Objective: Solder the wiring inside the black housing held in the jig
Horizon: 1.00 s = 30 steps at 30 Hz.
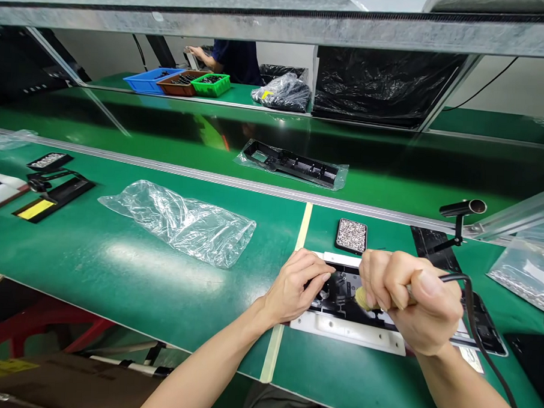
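green and glossy, the bench [213, 310] lies beneath your forearms, which reach in from the near side and converge on the work. your right hand [414, 300] is clamped in a fist round a corded tool [362, 298], knuckles raised and thumb uppermost; the full grip probably keeps it steady, its yellowish end showing over the black housing [340, 291]. the cord [474, 315] drops on the outer side of your fist, seemingly clear of the work. your left hand [298, 283] sits lower, fingers bent over the housing's left end, probably to brace it; thumb and forefinger are near each other, but i cannot tell whether they pinch anything. the housing lies in a white fixture [347, 335] with blocks along its near and far sides, likely so it cannot slide. just past it, a small tray of metal pieces [352, 234] stands close, presumably for easy reach. a clear plastic bag [181, 224] lies left, well apart from your hands. beyond the metal rail [210, 178] rests a bagged black part [292, 163]; at the back, a blue bin [144, 83] and a green bin [211, 88] stand near another person's hand [197, 52].
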{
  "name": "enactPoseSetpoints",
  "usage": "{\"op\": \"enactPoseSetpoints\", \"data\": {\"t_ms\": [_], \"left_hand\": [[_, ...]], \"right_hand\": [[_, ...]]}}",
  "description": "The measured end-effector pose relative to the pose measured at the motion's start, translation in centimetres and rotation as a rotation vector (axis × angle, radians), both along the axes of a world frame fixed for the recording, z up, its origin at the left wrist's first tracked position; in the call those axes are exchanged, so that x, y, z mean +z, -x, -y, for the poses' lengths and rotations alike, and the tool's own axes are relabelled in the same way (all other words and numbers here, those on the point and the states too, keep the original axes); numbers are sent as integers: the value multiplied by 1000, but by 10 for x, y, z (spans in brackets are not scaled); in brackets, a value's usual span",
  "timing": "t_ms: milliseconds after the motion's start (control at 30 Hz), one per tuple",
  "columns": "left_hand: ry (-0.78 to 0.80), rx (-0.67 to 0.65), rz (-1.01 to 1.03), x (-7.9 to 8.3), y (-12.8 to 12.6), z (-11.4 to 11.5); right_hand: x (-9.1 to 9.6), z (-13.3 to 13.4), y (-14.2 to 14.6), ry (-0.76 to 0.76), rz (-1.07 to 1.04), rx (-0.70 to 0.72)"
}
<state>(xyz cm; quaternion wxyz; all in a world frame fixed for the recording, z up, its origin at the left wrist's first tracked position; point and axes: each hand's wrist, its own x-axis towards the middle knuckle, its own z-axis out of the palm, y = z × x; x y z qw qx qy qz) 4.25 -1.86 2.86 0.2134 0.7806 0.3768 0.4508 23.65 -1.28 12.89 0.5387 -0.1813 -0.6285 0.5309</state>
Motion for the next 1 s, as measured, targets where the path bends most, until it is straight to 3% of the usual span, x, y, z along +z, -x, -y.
{"op": "enactPoseSetpoints", "data": {"t_ms": [167, 433, 1000], "left_hand": [[-1, 1, -3, 1, 0, 0], [1, -2, 7, 0, 1, 1], [23, -10, 4, 3, 1, 4]], "right_hand": [[9, -3, -7, 77, -73, -128], [36, -15, 9, -57, -157, -533], [16, -17, 24, -24, -164, -499]]}}
